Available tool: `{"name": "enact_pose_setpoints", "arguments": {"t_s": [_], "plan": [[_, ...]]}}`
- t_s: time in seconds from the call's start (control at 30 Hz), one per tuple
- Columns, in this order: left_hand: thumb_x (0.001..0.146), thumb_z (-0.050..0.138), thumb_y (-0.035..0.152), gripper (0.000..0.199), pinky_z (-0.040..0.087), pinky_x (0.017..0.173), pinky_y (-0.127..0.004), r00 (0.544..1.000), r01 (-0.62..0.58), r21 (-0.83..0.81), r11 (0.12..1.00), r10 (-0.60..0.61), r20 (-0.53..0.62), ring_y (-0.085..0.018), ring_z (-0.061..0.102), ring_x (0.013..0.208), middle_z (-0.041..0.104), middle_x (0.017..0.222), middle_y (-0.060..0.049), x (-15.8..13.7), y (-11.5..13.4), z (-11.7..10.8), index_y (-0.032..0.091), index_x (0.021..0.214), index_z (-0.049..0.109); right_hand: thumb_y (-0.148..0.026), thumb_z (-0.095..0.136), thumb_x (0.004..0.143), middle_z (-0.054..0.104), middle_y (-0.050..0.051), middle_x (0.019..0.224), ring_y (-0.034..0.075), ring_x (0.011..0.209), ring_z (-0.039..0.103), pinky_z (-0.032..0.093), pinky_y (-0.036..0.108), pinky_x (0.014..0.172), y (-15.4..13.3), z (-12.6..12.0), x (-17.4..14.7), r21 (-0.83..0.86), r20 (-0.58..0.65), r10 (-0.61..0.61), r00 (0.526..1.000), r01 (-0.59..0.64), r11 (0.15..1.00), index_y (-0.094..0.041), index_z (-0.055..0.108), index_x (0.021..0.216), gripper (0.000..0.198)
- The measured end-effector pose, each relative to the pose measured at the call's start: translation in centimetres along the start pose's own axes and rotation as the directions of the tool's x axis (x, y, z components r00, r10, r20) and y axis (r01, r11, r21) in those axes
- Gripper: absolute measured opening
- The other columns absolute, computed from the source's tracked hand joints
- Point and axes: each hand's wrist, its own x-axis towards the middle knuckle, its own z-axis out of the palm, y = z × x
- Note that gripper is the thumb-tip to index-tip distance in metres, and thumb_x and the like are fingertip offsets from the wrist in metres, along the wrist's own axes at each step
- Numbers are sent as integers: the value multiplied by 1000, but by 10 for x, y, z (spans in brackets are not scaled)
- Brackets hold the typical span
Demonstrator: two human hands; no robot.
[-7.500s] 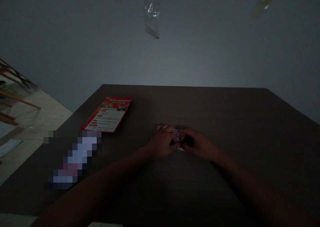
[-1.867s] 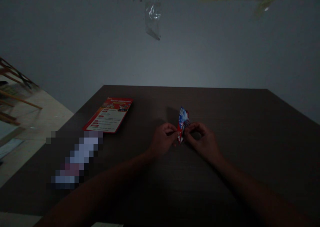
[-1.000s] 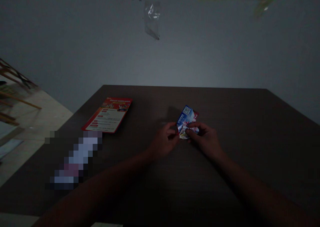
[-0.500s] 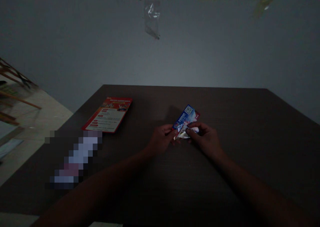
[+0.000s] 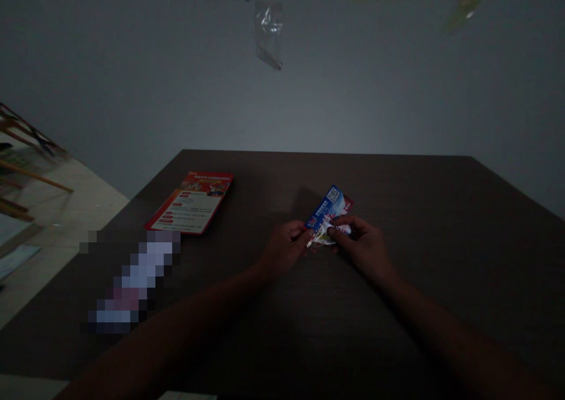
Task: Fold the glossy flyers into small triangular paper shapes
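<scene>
Both my hands hold a small printed packet (image 5: 325, 210) above the middle of the table. It is blue, white and red, with a QR code at its far corner and a shiny, crinkled part at the near side. My left hand (image 5: 286, 244) pinches its left end between thumb and fingers. On the near right side, the thumb and fingers of my right hand (image 5: 362, 242) are closed on the shiny part and cover some of the print. What lies inside or under the packet I cannot make out.
On the left of the dark wooden table (image 5: 397, 188) lies a red and white printed sheet or booklet (image 5: 192, 205). A blurred-out, pixelated item (image 5: 139, 279) lies nearer. Behind stands a grey wall (image 5: 375, 82) with a clear plastic bag (image 5: 268, 29) hanging on it.
The shiny near part of the packet has shifted slightly under my fingers and catches the light differently. Both hands keep their hold in nearly the same place.
</scene>
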Motion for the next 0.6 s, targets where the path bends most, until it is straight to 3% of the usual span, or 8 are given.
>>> {"name": "enact_pose_setpoints", "arguments": {"t_s": [0.6], "plan": [[80,57,34,25,47,55,-21,998,-54,95,994,56,-15,-14,64,61,71,79,-3,-3,1,1,14,95,60,-40,72,66,68,4,80,10,45,57,47,23,43,-1,0,-1,6,23,0,1000,0,1000,-17,62,88,33]]}}
